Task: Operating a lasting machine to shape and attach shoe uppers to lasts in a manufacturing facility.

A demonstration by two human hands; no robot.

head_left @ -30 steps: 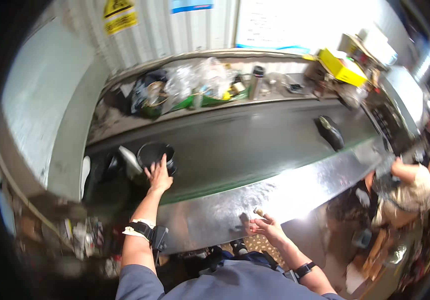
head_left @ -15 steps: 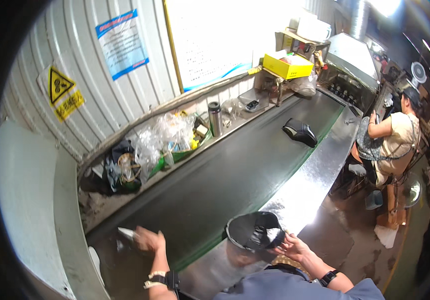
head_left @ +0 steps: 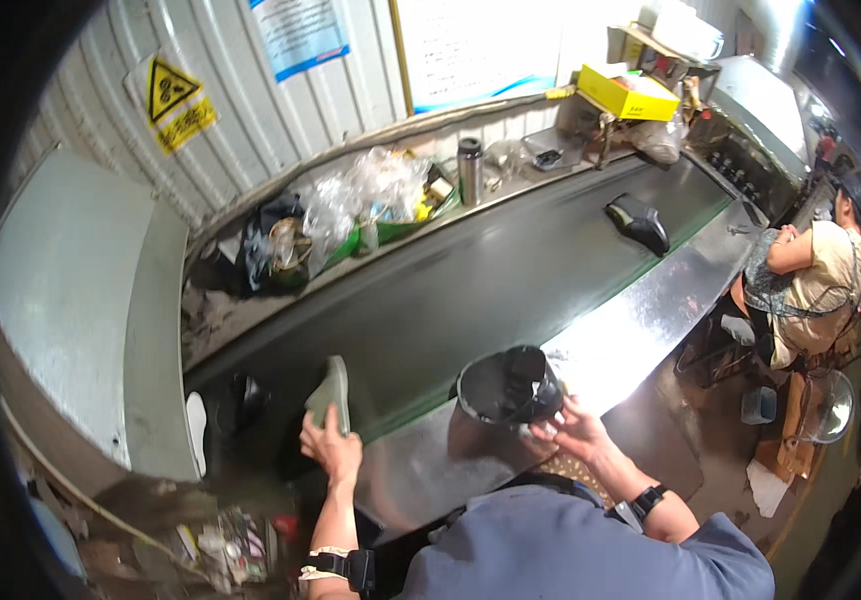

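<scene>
My left hand point(head_left: 332, 447) is closed around the heel end of a grey-green shoe sole point(head_left: 330, 390), held upright over the near left part of the dark conveyor belt point(head_left: 420, 300). My right hand point(head_left: 572, 430) has its fingers bent against the near right rim of a round black bucket point(head_left: 495, 405) on the metal ledge. Something dark and shiny lies inside the bucket, too unclear to name. Left of my left hand lie a dark shoe-like piece point(head_left: 248, 400) and a white sole point(head_left: 197, 433). A black shoe point(head_left: 638, 223) rests farther up the belt.
Along the wall are plastic bags point(head_left: 330, 215), a steel flask point(head_left: 470, 172) and a yellow box point(head_left: 628, 92). A grey metal cover point(head_left: 75, 310) stands at the left. Another person point(head_left: 820, 270) sits at the right, beyond the metal ledge point(head_left: 620, 345).
My left hand has come back from the belt's left end and now holds the grey-green sole upright. My right hand stays at the bucket's rim. The view has shifted.
</scene>
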